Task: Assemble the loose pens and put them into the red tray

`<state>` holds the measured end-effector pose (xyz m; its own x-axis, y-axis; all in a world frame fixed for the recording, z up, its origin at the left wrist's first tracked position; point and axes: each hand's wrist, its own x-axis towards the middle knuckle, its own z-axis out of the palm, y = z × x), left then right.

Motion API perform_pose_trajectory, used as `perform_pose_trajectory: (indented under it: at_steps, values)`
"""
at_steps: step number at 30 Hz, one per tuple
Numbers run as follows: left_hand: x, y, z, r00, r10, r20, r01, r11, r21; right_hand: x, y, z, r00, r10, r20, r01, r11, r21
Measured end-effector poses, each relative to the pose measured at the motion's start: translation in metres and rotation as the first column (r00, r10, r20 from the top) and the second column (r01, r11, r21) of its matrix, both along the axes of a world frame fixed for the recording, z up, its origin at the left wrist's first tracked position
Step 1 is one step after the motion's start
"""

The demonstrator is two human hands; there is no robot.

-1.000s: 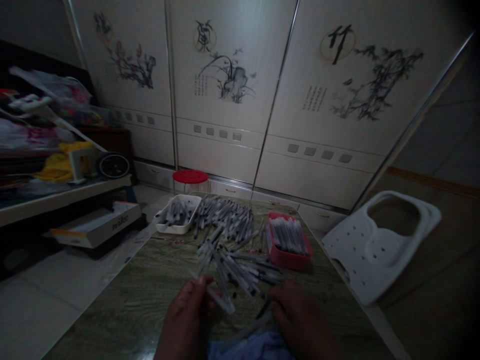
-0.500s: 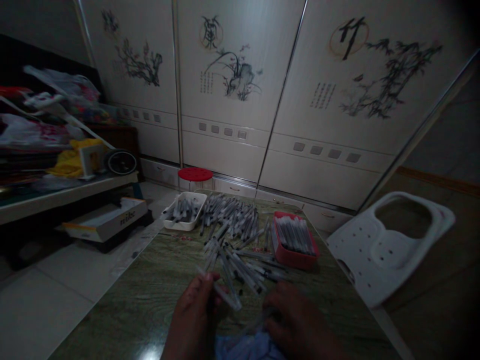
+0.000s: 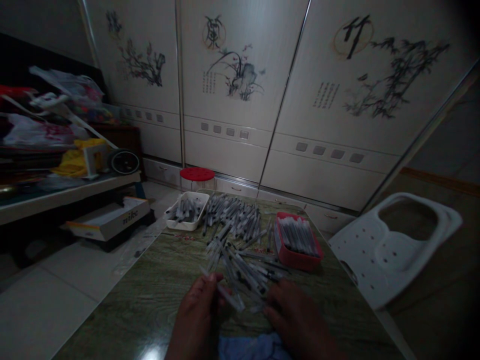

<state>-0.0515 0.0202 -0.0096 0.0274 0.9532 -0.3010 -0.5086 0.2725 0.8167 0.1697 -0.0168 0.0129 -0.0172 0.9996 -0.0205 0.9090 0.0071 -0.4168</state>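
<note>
My left hand (image 3: 197, 312) is closed around a clear pen barrel (image 3: 223, 291) that points up and to the right over the green wood-grain table (image 3: 150, 295). My right hand (image 3: 296, 317) rests at the near edge of the pile of loose pens (image 3: 236, 245), fingers curled on a pen part I cannot make out in the dim light. A pale blue cloth (image 3: 247, 347) lies between my wrists. A red tray (image 3: 298, 240) with neat rows of pens sits right of the pile. A white tray (image 3: 187, 211) with more parts sits at the far left.
A white plastic seat (image 3: 397, 245) leans off the table's right side. A red-topped stool (image 3: 197, 176) stands behind the table by the painted wardrobe doors (image 3: 240, 100). On the left are a cluttered shelf (image 3: 56, 150) and a flat box (image 3: 108, 222) on the tiled floor.
My right hand has come forward from the blue cloth up to the pile's near edge. My left hand keeps the pen barrel. The view has drifted slightly left.
</note>
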Motion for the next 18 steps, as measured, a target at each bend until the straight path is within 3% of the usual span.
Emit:
perform_pose_trajectory:
  at_steps: [5,8,13,18]
  values:
    - [0.001,-0.004,0.009,1.0,0.011,-0.015,-0.011,1.0,-0.027,0.008,-0.002,0.004,0.997,0.004,-0.081,-0.006,1.0,-0.015]
    - [0.002,-0.005,0.011,1.0,0.003,-0.027,-0.004,0.999,-0.034,0.015,-0.002,0.006,0.998,-0.041,-0.048,0.042,0.999,0.019]
    - [0.002,-0.002,0.006,0.993,-0.028,-0.114,0.03,0.999,0.018,0.02,0.001,0.001,0.998,-0.064,0.023,0.063,0.998,0.007]
    - [0.003,-0.001,0.0,0.997,-0.025,-0.069,0.026,1.0,0.016,0.019,0.002,-0.005,0.997,-0.077,0.006,0.077,0.996,0.039]
